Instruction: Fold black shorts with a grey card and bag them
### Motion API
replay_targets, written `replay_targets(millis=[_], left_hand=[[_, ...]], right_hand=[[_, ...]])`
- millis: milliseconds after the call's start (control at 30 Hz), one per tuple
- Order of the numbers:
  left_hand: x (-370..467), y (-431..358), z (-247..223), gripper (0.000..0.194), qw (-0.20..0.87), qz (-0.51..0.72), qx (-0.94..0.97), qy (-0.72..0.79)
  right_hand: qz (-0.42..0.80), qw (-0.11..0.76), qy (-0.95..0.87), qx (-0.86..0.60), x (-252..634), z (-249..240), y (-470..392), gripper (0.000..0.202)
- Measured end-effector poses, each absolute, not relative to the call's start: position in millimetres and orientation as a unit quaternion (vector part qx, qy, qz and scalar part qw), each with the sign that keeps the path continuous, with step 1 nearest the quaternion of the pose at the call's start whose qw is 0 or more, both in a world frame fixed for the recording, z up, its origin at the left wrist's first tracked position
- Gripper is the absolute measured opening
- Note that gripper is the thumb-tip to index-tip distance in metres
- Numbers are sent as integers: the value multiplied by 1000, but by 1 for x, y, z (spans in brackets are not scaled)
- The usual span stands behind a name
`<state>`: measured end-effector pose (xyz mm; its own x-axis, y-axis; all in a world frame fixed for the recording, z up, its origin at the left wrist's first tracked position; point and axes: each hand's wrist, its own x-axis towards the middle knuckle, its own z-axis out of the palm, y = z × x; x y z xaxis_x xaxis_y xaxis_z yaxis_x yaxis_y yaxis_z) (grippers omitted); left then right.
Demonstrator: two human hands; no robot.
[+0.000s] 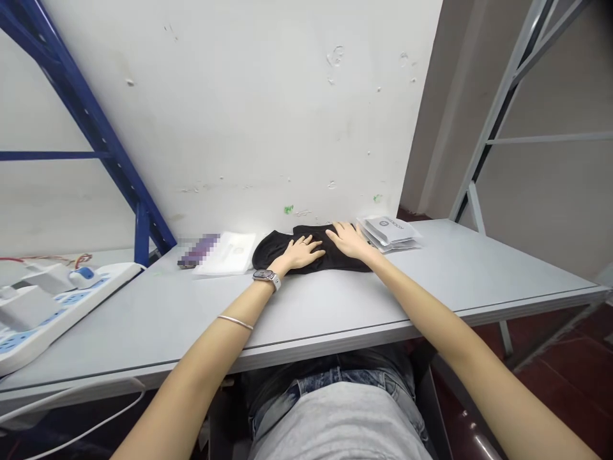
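Note:
A black cloth [330,260] lies spread on the grey table [320,306], close to the wall. My left hand [301,252] rests flat on its left part with the fingers apart. Toward the right end of the cloth, my right hand [348,239] lies on top, palm down and fingers spread. Both hands touch the cloth without gripping it. Part of the cloth is covered by the hands.
Left of the cloth are white plastic packets [232,253] and a blurred purple item [201,249]. A stack of printed white packets [390,231] sits to the right. A power strip [67,313] with plugs occupies the left edge. A blue metal frame [96,121] stands behind it.

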<state>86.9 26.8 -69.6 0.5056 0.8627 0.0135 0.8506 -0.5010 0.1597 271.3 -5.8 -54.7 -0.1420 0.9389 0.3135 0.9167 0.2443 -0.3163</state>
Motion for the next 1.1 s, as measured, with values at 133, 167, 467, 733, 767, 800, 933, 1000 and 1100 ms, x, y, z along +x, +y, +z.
replay_targets(millis=[133,167,467,733,767,800,933,1000,1100], left_hand=[[77,25,-54,55,126,97,865,475],[71,25,-47,55,129,117,860,479],[-24,39,-21,38,23,186,726,662],[-48,41,-41,24,22,129,712,689],[-49,40,-40,26,27,126,715,687],[-50,39,-38,29,32,126,716,686],[-57,36,-34,31,30,148,711,687],[-59,35,-35,25,25,148,710,688],[-58,35,-37,23,23,139,715,685]], right_hand=[[55,239,-758,-605,272,-57,-2,66],[67,246,-759,-600,272,-57,-1,67],[128,249,-845,-456,223,-56,6,79],[112,132,-882,-439,204,-81,11,107],[108,131,-883,-439,204,-81,11,107],[104,129,-883,-439,205,-80,10,106],[55,127,-888,-439,203,-74,5,100],[20,142,-894,-425,201,-73,3,94],[27,154,-899,-409,198,-76,3,87]])
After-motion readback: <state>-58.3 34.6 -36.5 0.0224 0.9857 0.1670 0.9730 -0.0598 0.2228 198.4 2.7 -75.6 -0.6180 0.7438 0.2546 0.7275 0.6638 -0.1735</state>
